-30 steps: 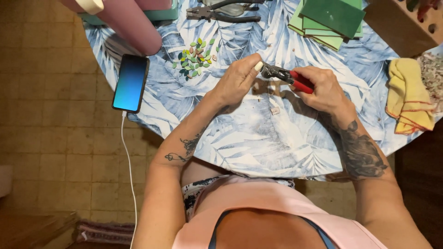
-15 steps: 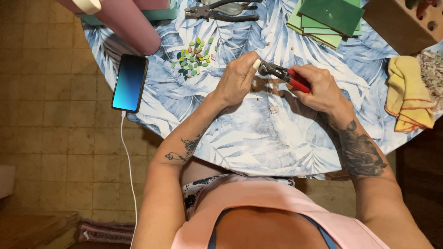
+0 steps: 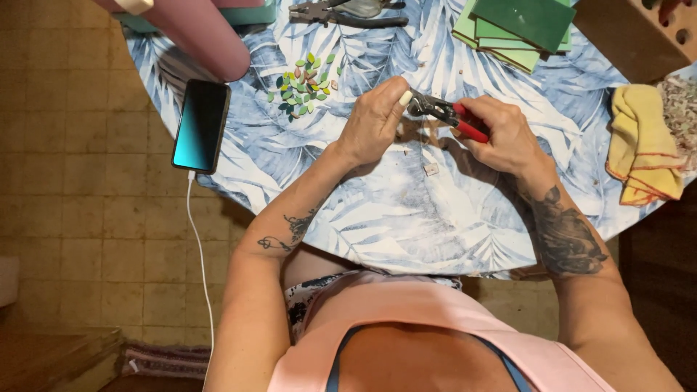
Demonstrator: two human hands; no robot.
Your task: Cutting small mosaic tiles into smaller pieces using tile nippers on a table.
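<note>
Your right hand (image 3: 504,134) is wrapped around the red handles of a pair of nippers (image 3: 443,112), holding them firmly just above the middle of the table (image 3: 406,210). Your left hand (image 3: 374,120) sits right against the metal head of the nippers, fingers curled and the thumb up at the jaws; whatever small piece it may be pinching there is hidden, so you cannot tell what it grips. The two hands are close together, joined by the tool. On the blue leaf-patterned cloth just below the hands lies a tiny pale chip (image 3: 431,169). To the far left of your hands is a scatter of small green leaf-shaped pieces (image 3: 301,83). A phone (image 3: 201,125) lies at the left edge of the table, its white cable (image 3: 200,254) hanging down towards you. At the far edge rest another pair of pliers (image 3: 341,12) and a stack of green tiles (image 3: 519,29). A yellow cloth (image 3: 642,145) lies at the right.
</note>
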